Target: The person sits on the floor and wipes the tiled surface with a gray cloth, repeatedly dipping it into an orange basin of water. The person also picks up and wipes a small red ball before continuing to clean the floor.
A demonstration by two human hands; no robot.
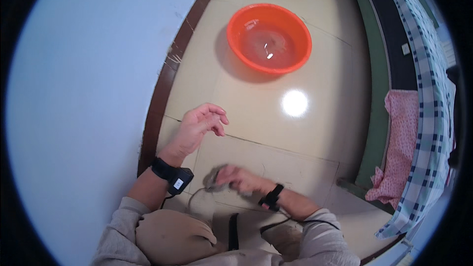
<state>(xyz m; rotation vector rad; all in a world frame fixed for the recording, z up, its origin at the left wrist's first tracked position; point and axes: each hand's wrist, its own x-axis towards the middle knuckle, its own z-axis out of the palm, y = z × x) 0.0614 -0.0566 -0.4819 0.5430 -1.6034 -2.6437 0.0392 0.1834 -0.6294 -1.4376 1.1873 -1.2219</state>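
My left hand [201, 123] is raised over the tiled floor near the wall, its fingers loosely bent and apart with nothing between them. Lower and nearer my knees, my right hand [240, 181] is blurred, with its fingers around a dark grey, rag-like cloth [210, 179] close to the floor. An orange plastic basin [306, 50] stands on the tiles farther ahead, apart from both hands. Cloudy water [266, 40] lies in it and reflects light. Each wrist bears a black strap with a device and a cable.
A pale blue wall [85, 81] with a dark brown baseboard [162, 88] runs along the left. On the right is a green bed frame [377, 81] with a checked cloth [428, 118] and a pink patterned cloth [402, 133] hanging beside it. The floor tiles [258, 107] reflect a bright light.
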